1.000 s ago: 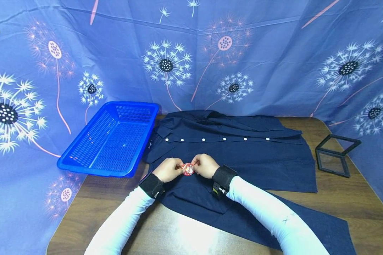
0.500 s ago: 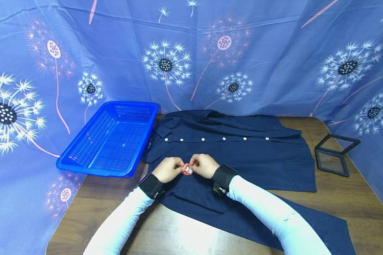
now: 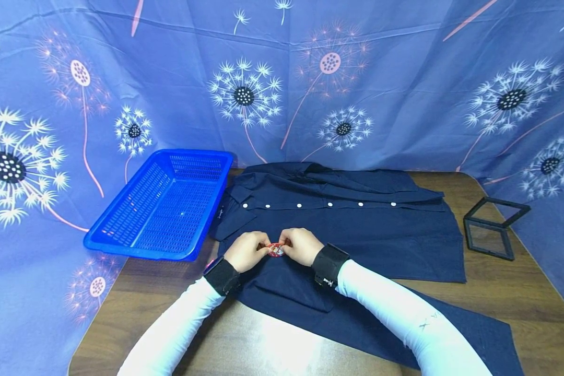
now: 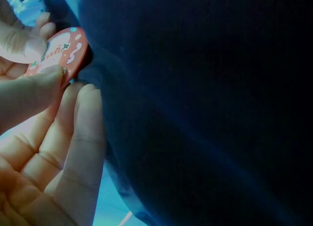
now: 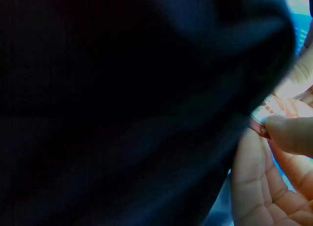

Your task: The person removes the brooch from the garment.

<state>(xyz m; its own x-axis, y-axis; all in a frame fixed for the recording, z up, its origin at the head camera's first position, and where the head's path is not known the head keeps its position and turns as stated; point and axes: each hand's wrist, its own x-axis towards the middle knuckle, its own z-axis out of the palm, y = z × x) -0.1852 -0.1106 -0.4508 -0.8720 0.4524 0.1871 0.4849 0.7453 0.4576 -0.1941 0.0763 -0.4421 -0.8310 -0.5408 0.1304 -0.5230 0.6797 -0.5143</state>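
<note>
A round red badge (image 3: 276, 250) with a cartoon print is pinched between both hands, over the near part of a dark navy shirt (image 3: 366, 235). My left hand (image 3: 245, 251) grips its left edge, and my right hand (image 3: 302, 246) has the right edge between thumb and fingers. In the left wrist view, thumbs press on the printed face of the badge (image 4: 74, 52), while dark cloth bulges right beside it. The right wrist view shows the badge (image 5: 266, 110) partly covered by a thumb. Its back is hidden.
A blue perforated plastic basket (image 3: 141, 251) stands at the left of the wooden table (image 3: 117, 313). Toward the right lies an opened black hinged frame (image 3: 491, 225) with clear panes. White buttons (image 3: 330, 204) run along the shirt. A dandelion-print curtain (image 3: 286, 104) hangs behind.
The badge has tilted, so its face looks narrower from above now. Both hands stay in nearly the same place, with the right hand and wrist turned slightly.
</note>
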